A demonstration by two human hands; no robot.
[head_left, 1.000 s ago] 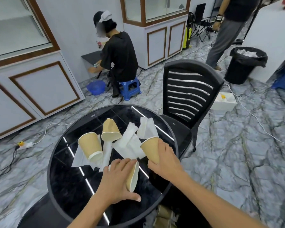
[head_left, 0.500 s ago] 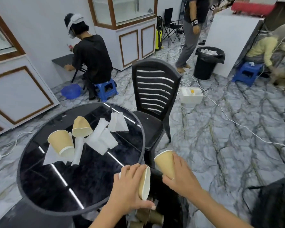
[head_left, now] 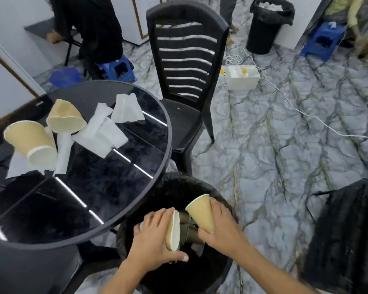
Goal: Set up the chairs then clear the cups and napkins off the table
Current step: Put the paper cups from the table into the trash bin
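Note:
My left hand [head_left: 152, 238] grips a tan paper cup [head_left: 173, 231] on its side, and my right hand [head_left: 222, 227] holds a second tan cup [head_left: 202, 211] tilted mouth-up. Both cups hang over a black-lined bin [head_left: 164, 187] that stands beside the round black table [head_left: 123, 198]; other cups lie inside it. Two more tan cups [head_left: 33, 142] [head_left: 65, 117] lie tipped over on the table's left side, among several white napkins [head_left: 102, 132] [head_left: 126, 108]. A black slatted chair [head_left: 185, 60] stands at the table's far edge.
A second black bin [head_left: 268, 24] with white waste stands far back. A white box [head_left: 242, 76] with cables sits on the marble floor. A person in black sits on a blue stool [head_left: 119, 68]. Another blue stool [head_left: 323, 41] and a black chair [head_left: 348, 240] are to the right.
Both hands carried their cups off the table, rightward and down, to above the bin beside it. My view swung right and tilted down.

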